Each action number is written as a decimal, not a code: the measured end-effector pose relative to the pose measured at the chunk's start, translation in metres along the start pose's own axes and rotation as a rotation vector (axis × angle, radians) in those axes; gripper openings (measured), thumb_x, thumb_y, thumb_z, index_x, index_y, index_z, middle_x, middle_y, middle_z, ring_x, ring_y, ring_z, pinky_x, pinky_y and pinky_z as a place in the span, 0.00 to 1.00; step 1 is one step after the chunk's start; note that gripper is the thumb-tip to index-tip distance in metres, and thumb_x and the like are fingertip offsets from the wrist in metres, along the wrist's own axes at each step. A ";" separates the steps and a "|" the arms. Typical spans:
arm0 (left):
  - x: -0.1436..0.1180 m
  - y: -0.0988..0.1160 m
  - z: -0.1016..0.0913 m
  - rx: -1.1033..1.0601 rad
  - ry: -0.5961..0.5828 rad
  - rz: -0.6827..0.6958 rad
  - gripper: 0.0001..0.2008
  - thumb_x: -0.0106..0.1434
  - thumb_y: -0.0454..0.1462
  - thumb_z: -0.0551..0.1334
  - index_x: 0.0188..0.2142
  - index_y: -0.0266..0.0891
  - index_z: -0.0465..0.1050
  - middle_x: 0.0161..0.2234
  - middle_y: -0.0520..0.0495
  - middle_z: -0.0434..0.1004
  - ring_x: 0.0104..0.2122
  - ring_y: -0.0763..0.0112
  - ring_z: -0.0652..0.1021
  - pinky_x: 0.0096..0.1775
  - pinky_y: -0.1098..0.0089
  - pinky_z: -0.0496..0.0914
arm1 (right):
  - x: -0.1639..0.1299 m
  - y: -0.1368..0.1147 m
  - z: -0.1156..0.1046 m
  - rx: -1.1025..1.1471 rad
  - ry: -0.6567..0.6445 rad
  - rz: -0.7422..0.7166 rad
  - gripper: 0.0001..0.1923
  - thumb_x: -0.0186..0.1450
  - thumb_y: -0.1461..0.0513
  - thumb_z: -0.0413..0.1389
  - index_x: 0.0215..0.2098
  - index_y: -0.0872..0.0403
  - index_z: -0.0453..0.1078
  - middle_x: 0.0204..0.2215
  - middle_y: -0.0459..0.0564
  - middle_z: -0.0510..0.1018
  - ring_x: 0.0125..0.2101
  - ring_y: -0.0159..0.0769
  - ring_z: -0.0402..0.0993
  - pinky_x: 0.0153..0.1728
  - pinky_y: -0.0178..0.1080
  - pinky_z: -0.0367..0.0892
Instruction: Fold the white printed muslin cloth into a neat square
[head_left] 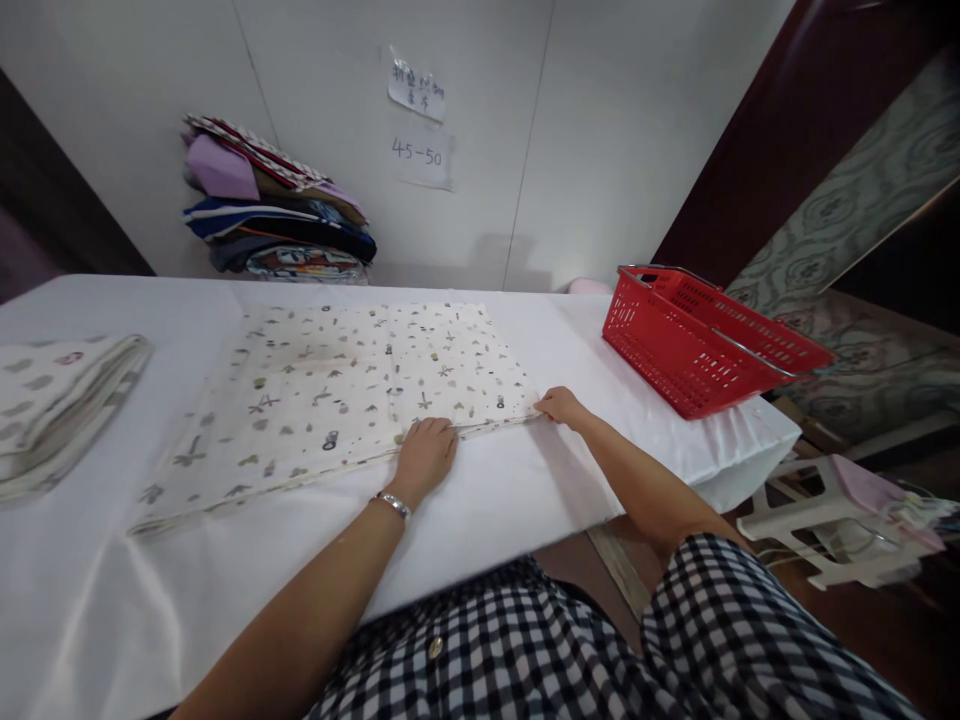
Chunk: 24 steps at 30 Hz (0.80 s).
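Now both hands rest on a patterned cloth.
Left hand lies flat on the near edge of the cloth; right hand pinches its corner, on the white tabletop.

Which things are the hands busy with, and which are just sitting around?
In use:
patterned cloth, spread flat on the table
left hand, pressing its near edge
right hand, at its right corner

Lying about:
red basket
folded cloth at the left
fabric stack by the wall
paper notes
white stool
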<state>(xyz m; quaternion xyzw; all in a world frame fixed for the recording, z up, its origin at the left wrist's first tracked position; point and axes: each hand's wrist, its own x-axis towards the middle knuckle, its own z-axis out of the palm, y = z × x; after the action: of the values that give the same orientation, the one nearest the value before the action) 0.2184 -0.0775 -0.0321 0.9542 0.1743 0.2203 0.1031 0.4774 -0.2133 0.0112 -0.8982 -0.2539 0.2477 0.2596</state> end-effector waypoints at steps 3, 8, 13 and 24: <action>0.000 -0.001 0.001 0.011 -0.006 0.000 0.11 0.64 0.34 0.52 0.36 0.38 0.75 0.41 0.41 0.75 0.44 0.57 0.72 0.46 0.55 0.66 | 0.002 -0.003 -0.001 0.081 -0.015 0.001 0.09 0.59 0.62 0.58 0.22 0.55 0.65 0.12 0.42 0.68 0.15 0.25 0.62 0.18 0.29 0.57; 0.000 -0.001 0.000 -0.006 -0.006 0.004 0.11 0.63 0.34 0.53 0.36 0.39 0.75 0.41 0.41 0.75 0.44 0.57 0.72 0.46 0.56 0.66 | 0.002 0.002 0.001 0.127 -0.039 0.042 0.12 0.57 0.62 0.60 0.19 0.56 0.64 0.11 0.42 0.67 0.14 0.25 0.62 0.17 0.29 0.57; 0.000 -0.001 0.000 -0.004 -0.008 -0.006 0.11 0.63 0.34 0.53 0.36 0.40 0.75 0.41 0.42 0.75 0.44 0.58 0.72 0.46 0.56 0.66 | -0.002 0.006 0.002 0.115 -0.050 0.077 0.15 0.56 0.61 0.63 0.17 0.56 0.63 0.09 0.43 0.67 0.13 0.27 0.63 0.17 0.29 0.59; 0.000 -0.001 -0.002 0.015 -0.023 0.000 0.11 0.64 0.34 0.53 0.37 0.38 0.75 0.43 0.41 0.75 0.44 0.57 0.72 0.46 0.56 0.66 | -0.002 0.001 -0.002 0.111 -0.111 0.107 0.16 0.54 0.61 0.64 0.16 0.55 0.63 0.10 0.43 0.66 0.13 0.26 0.62 0.16 0.29 0.57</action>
<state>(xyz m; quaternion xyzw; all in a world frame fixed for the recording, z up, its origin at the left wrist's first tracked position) 0.2175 -0.0764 -0.0301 0.9574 0.1746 0.2080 0.0980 0.4775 -0.2160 0.0126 -0.8796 -0.2053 0.3245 0.2808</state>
